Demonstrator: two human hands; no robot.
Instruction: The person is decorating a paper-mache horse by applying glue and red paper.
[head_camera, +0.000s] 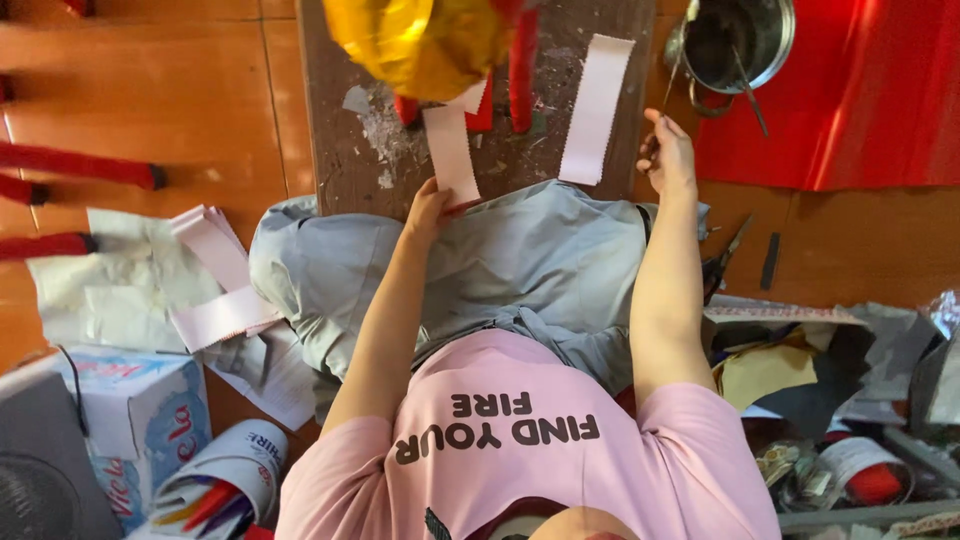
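Both bare arms are stretched forward from the shoulders; the left hand (428, 208) is held low at the middle, its fingers (440, 190) pinched together; the right hand (668, 155) is reached further out, fingers curled, knuckles turned upward; the elbows are slightly bent.

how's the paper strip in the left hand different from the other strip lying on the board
The held strip is pinched at its lower end by the left hand; the loose strip lies free on the wooden board, untouched by the right hand beside it. The held strip's top is hidden under a gold foil object; the loose strip shows whole and looks longer. The held strip looks slightly pinker, the loose one paler. Both are narrow, pale paper bands.
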